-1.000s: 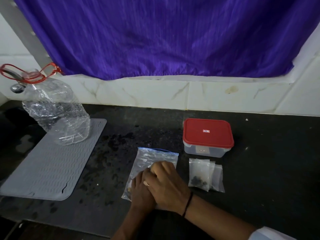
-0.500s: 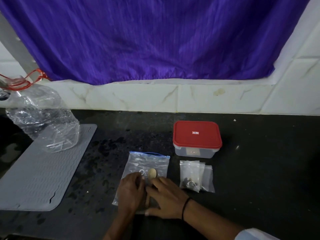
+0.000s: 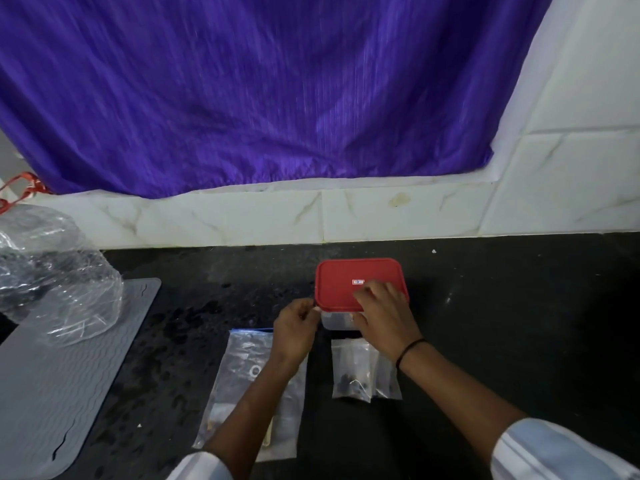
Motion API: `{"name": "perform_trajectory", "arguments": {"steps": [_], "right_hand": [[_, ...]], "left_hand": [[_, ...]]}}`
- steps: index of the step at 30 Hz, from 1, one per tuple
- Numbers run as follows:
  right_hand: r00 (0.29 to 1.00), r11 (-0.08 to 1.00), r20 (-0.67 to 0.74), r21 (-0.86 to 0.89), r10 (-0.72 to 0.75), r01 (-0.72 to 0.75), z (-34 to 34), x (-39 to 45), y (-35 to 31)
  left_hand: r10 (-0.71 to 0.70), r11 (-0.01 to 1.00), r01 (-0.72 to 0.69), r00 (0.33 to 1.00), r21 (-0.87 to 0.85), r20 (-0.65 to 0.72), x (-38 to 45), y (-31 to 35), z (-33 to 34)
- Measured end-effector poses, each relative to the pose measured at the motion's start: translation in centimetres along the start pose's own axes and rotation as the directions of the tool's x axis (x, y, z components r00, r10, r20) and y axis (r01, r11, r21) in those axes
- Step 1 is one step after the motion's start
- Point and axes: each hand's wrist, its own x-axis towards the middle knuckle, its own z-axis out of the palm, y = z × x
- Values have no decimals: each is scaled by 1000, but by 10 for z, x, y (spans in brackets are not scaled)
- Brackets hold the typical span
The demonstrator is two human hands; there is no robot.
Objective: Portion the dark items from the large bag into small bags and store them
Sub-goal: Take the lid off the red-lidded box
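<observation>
The fingers point(image 3: 372, 294) of the right hand point(image 3: 382, 317) were curled over the near right part of the red lid point(image 3: 341, 284), with the thumb against the clear container point(image 3: 334, 322) wall below it. The left hand point(image 3: 294, 332) pinched the lid's near left corner between thumb and fingertips. Nearest of all, under the left forearm, the large zip bag point(image 3: 242, 368) lay flat on the black countertop point(image 3: 502, 341), its blue seal at the far end; what it held was too dim to make out. Just right of it lay the small bags point(image 3: 349, 368), overlapping one another, the front one with a few dark items point(image 3: 346, 380) at its near end. A black band point(image 3: 408, 349) circled the right wrist. To the left, a grey ribbed mat point(image 3: 52, 393) carried a crumpled clear plastic bottle point(image 3: 59, 282) with a red handle. Beyond the container ran white marble-look tiles point(image 3: 242, 216), and above them hung a purple curtain point(image 3: 259, 91).
</observation>
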Motion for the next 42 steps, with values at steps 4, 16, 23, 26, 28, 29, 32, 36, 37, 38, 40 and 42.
{"name": "perform_trajectory", "arguments": {"steps": [4,16,23,26,28,29,32,36,37,38,40,42], "right_hand": [[994,999,98,17,-45,44,4,5,4],[983,980,82,-107,-162,171,9,10,-4],[971,971,92,-75,-220,227,18,20,-26],[976,969,79,-126,-204,213,22,24,-37],[977,963,74,-171,-198,208,23,28,-41],[976,957,69,-192,-209,218,24,29,-41],[965,940,54,-218,-257,262,28,31,-42],[962,948,-39,-183,-272,261,29,30,-41],[961,954,-80,-163,-266,251,26,31,-41],[959,960,-121,-150,-256,238,22,32,-41],[953,968,-185,-122,-241,221,15,34,-40],[949,976,-230,-94,-215,198,14,34,-38]], "left_hand": [[-209,959,205,978,-195,-2,11,10,13],[-430,726,392,900,-565,72,9,18,28],[-382,747,334,923,-575,41,5,6,28],[-392,725,351,918,-593,65,7,-1,28],[-417,689,401,901,-604,122,9,-4,29],[-424,681,420,894,-600,144,10,-7,30],[-436,681,429,888,-594,142,11,-11,34],[-437,751,400,897,-525,57,16,-13,43],[-425,765,385,904,-516,45,17,-13,45],[-414,773,375,909,-511,41,17,-12,46],[-419,775,382,907,-504,44,19,-13,48],[-431,772,392,902,-500,42,19,-15,48]]}}
